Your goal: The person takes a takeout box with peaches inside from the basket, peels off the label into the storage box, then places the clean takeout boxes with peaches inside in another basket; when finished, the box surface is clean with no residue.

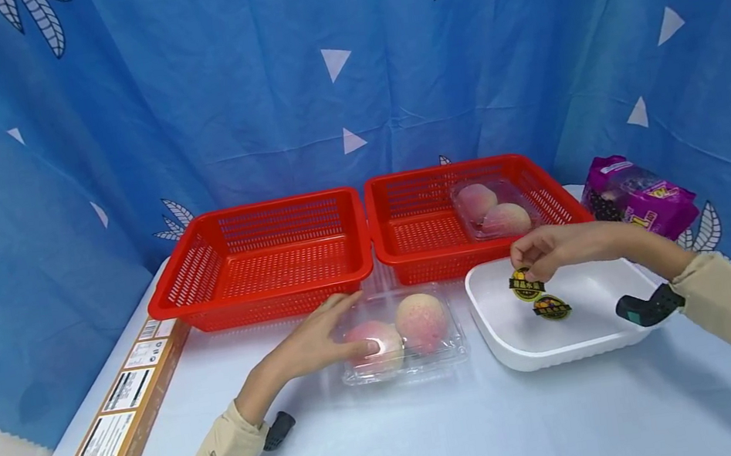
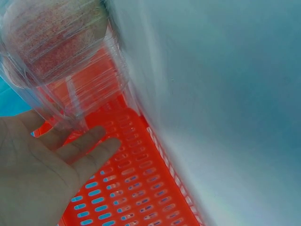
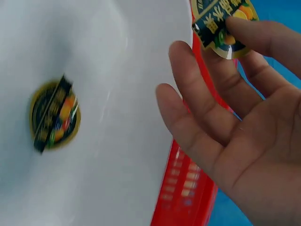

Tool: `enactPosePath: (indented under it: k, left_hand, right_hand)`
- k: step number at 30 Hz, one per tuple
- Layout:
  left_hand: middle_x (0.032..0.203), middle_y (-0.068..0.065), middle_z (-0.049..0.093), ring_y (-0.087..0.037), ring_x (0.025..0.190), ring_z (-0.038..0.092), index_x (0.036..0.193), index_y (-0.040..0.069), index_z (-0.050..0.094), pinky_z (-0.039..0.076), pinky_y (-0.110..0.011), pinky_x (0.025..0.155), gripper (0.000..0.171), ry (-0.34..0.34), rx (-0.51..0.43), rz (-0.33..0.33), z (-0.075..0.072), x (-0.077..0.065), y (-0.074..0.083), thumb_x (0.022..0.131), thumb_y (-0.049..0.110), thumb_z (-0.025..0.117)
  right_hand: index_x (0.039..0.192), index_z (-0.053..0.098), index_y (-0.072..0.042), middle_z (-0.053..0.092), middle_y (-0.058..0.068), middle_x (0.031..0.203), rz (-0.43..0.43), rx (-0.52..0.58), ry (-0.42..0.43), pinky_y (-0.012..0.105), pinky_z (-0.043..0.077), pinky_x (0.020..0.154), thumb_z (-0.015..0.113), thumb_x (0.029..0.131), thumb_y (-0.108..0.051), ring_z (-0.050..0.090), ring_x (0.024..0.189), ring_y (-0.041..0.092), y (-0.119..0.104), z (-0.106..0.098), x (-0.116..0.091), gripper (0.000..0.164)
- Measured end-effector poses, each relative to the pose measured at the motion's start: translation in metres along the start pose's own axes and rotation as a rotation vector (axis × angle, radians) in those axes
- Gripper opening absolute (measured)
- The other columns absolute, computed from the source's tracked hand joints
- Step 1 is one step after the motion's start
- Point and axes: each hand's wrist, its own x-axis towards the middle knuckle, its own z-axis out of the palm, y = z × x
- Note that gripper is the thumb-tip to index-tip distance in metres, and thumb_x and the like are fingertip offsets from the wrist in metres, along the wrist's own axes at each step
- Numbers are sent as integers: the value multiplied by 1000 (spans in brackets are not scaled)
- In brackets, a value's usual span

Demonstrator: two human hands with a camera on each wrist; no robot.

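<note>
My right hand [image 1: 561, 249] pinches a black and gold fruit sticker [image 3: 223, 23] between thumb and fingertip, over the white tray [image 1: 510, 357]. A second sticker [image 1: 551, 307] of the same kind lies inside that tray. On the table to the left is a clear plastic box [image 1: 420, 364] with two pink peaches [image 1: 422, 321] in it. My left hand [image 1: 311, 342] rests against the box's left side, thumb over its top and the other fingers stretched out toward the back. In the left wrist view those fingers [image 2: 89, 157] look nearly straight beside the box.
Behind stand two red baskets; the left basket [image 1: 264, 304] holds nothing visible, while the right basket [image 1: 434, 269] contains another box of peaches [image 1: 506, 219]. A purple bag [image 1: 657, 206] lies at the far right. A long cardboard box [image 1: 119, 418] runs along the left edge.
</note>
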Motion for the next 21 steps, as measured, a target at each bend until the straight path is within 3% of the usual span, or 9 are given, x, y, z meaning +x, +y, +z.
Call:
enactPosePath:
  k: [9, 14, 21]
  left_hand:
    - [145, -3, 40, -21, 135, 38, 151, 26, 31, 35, -51, 107, 91, -3, 4, 4, 0, 0, 0, 77, 64, 67]
    - [144, -4, 41, -20, 134, 38, 151, 25, 31, 36, -51, 107, 91, -3, 3, 8, 0, 0, 0, 77, 63, 67]
    - [145, -3, 40, -21, 135, 38, 151, 25, 31, 35, -51, 107, 91, 2, 3, 11, 1, 1, 0, 77, 63, 68]
  right_hand:
    - [100, 50, 0, 50, 8, 88, 116, 2, -73, 44, 51, 87, 63, 87, -19, 55, 96, 24, 33, -26, -17, 27]
    - [95, 53, -2, 50, 5, 82, 247, 13, -99, 46, 56, 78, 67, 84, -16, 58, 86, 23, 41, -32, -21, 23]
    - [87, 53, -9, 49, 2, 81, 374, -166, -102, 39, 58, 69, 72, 79, -12, 56, 79, 19, 43, -27, -18, 22]
